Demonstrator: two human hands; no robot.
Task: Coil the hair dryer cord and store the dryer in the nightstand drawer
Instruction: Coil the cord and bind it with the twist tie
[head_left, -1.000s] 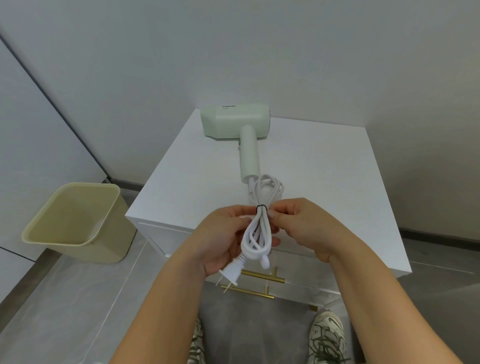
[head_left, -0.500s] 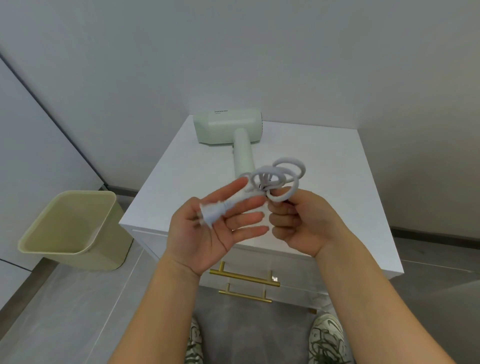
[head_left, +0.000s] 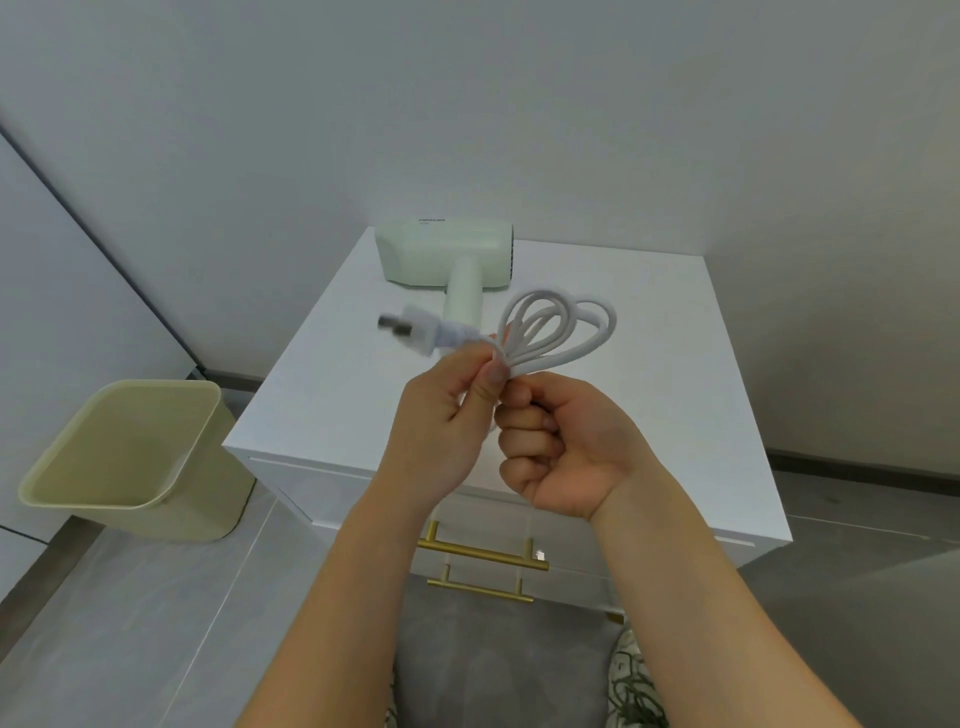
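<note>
1. The white nightstand (head_left: 727, 499) stands against the wall in front of me. Its drawer (head_left: 353, 493) is shut, and the tabletop (head_left: 675, 395) carries the dryer at its far edge.
2. A pale yellow bin (head_left: 135, 457) stands on the floor just beside the nightstand, on my left.
3. My left hand (head_left: 441, 426) and right hand (head_left: 566, 447) are raised side by side over the front of the tabletop, knuckles nearly touching.
4. The mint-green hair dryer (head_left: 447, 254) lies on its side at the back of the tabletop, handle pointing toward me – neither hand touches it.
5. The white cord (head_left: 566, 332) is gathered into several loops that fan up and to the right from between my hands.
6. My right fingers (head_left: 524, 431) are curled tight into a fist round the base of that bundle.
7. My left fingers (head_left: 483, 384) pinch the cord just behind the plug (head_left: 415, 332), which sticks out to the left, blurred, prongs pointing away – in front of the dryer's handle.
8. Two brass handles (head_left: 483, 553) show on the nightstand's front below my wrists.
9. The toe of a patterned shoe (head_left: 636, 686) shows at the bottom edge.
</note>
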